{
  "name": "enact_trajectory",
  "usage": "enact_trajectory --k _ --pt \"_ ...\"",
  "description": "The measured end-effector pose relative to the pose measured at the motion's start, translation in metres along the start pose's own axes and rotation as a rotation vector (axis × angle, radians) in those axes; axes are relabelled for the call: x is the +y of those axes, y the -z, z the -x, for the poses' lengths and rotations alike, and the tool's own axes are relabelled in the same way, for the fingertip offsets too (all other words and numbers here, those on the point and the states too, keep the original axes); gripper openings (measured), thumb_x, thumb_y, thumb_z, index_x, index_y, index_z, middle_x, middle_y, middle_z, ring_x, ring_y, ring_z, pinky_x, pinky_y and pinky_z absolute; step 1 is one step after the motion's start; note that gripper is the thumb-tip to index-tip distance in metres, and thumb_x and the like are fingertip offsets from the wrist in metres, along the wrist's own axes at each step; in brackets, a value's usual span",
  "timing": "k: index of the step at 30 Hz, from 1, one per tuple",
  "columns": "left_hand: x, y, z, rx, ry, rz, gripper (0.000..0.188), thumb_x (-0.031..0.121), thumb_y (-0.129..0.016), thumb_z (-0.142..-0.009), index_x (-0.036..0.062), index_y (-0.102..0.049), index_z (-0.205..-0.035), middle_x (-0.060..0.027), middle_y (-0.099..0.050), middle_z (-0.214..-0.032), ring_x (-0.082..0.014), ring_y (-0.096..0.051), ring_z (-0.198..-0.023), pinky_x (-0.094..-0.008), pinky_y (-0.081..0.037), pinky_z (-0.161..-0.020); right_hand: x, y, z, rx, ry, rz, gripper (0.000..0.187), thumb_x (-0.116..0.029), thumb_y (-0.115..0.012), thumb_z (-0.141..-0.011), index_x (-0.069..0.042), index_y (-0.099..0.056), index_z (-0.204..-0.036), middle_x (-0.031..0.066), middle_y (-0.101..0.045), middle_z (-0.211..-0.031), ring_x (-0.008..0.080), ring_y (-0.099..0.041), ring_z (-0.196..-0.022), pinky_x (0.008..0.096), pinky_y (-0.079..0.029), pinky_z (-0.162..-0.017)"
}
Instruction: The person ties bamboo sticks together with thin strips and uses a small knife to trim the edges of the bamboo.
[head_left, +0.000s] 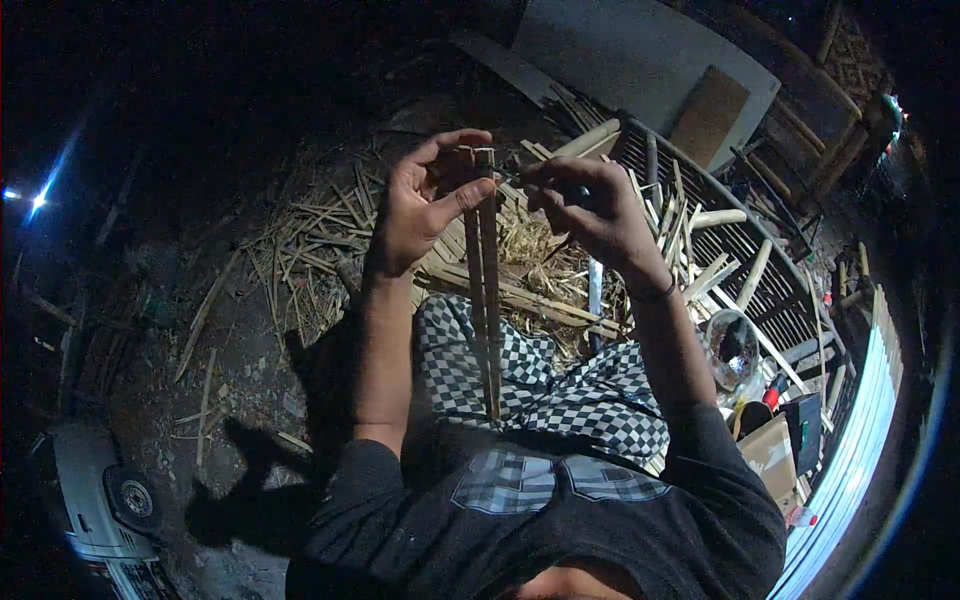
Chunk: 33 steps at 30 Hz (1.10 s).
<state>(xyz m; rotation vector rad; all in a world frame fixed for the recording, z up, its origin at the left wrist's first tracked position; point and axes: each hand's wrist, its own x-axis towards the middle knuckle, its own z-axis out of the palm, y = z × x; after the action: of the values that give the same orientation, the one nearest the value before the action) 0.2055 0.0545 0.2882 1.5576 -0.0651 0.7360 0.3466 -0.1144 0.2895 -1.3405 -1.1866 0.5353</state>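
Littered ground [252, 395], clear container [734, 350], contents indistinct, hand [420, 212] holding strips [490, 270]

Low-light fisheye view, high in contrast: the central zone is moderately lit, whereas the upper left and far right fall to near black. A lamp [38, 202] at the left edge flares into a bluish diagonal streak; a smaller glint [893, 108] appears at upper right. Dark shadows [252, 500] extend leftward across the ground [240, 395], consistent with illumination from the right. A pale ribbed panel [850, 430] at lower right glares bluish white. The left hand [425, 205] is evenly lit; the right hand [595, 205] is partly shaded, fine detail at its fingertips unresolved. Straight edges bow toward the rim.
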Motion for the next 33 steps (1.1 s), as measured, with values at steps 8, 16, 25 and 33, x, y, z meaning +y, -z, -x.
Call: enact_trajectory --k 8,16,25,33 --pt "-0.022 0.002 0.001 -0.023 0.098 -0.085 0.03 0.003 -0.071 -0.08 0.0002 -0.062 -0.109 -0.0083 -0.068 -0.095 -0.016 -0.066 -0.086 -0.0313 -0.056 -0.078 0.023 0.01 -0.003 0.047 0.256 0.183 0.018 0.001 -0.062 -0.086 0.005 -0.064 -0.103 0.0093 -0.062 -0.105 0.0113 -0.06 -0.086 0.0229 -0.049 -0.071" --pt "-0.024 -0.015 0.004 -0.018 0.135 0.128 0.026 0.002 -0.066 -0.084 0.0006 -0.063 -0.11 -0.0099 -0.067 -0.101 -0.0168 -0.065 -0.088 -0.0334 -0.055 -0.083 0.025 0.016 0.002 0.188 0.07 0.048 0.027 -0.004 -0.067 -0.082 0.006 -0.061 -0.107 0.0086 -0.067 -0.091 0.0115 -0.06 -0.077 0.0278 -0.052 -0.074" --pt "-0.015 -0.028 0.001 0.06 0.087 0.201 0.02 0.005 -0.065 -0.087 0.0016 -0.062 -0.107 -0.0079 -0.068 -0.092 -0.0165 -0.066 -0.091 -0.0303 -0.054 -0.083 0.038 0.018 0.003 0.364 0.346 0.133 0.035 -0.004 -0.067 -0.083 0.005 -0.057 -0.115 0.0113 -0.069 -0.093 0.0112 -0.063 -0.086 0.026 -0.051 -0.075" --pt "-0.018 -0.036 -0.001 0.087 -0.081 0.043 0.033 0.005 -0.06 -0.09 0.005 -0.05 -0.122 -0.0063 -0.064 -0.097 -0.0139 -0.063 -0.092 -0.0263 -0.051 -0.082 0.017 0.016 0.004 0.282 0.236 0.014 0.024 0.002 -0.063 -0.079 0.003 -0.064 -0.103 0.0093 -0.07 -0.097 0.0137 -0.065 -0.089 0.0261 -0.05 -0.079"
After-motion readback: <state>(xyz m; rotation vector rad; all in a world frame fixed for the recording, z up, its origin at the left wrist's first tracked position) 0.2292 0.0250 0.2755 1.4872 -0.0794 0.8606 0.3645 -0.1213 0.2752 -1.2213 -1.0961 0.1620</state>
